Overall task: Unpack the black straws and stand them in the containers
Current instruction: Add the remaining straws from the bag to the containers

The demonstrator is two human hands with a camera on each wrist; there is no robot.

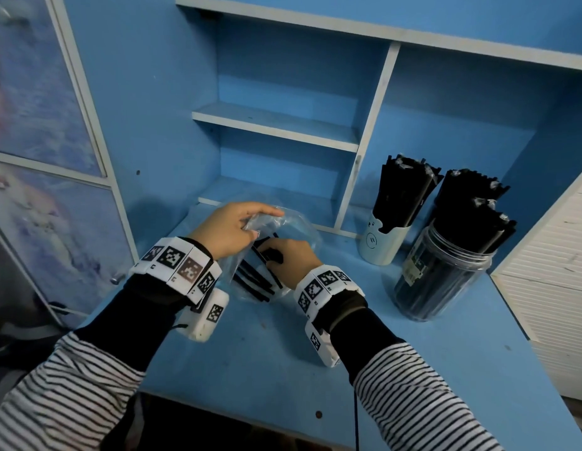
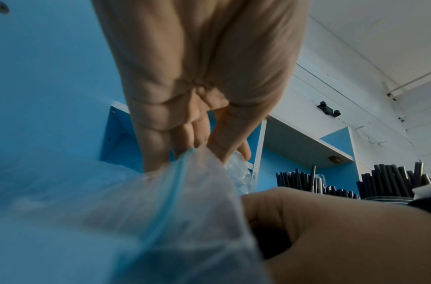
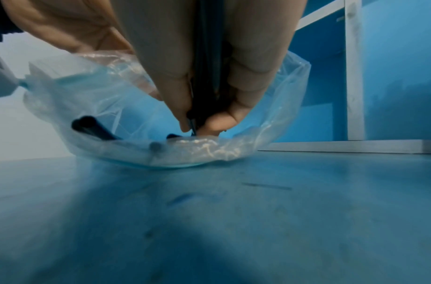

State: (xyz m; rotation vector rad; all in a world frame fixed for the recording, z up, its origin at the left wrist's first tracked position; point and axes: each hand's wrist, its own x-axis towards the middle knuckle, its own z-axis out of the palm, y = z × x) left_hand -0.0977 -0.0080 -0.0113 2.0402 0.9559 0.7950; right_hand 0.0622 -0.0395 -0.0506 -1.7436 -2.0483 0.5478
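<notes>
While two containers (image 1: 442,271) near the surface's (image 1: 250,353) right edge stand packed, the left hand (image 1: 231,232) pinches the bag (image 1: 296,226) open; right hand (image 1: 288,260) fingers (image 3: 248,80) grip several remaining straws (image 1: 254,281).

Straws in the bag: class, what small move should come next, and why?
Probably the right hand should draw its pinched straws out of the bag. The left hand holds the bag's mouth open, and both containers, cup and jar, wait nearby.

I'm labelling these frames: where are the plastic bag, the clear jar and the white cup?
plastic bag (image 1: 296,222): head view, its open upper edge.
clear jar (image 1: 446,281): head view, its wall.
white cup (image 1: 379,244): head view, its front.
</notes>
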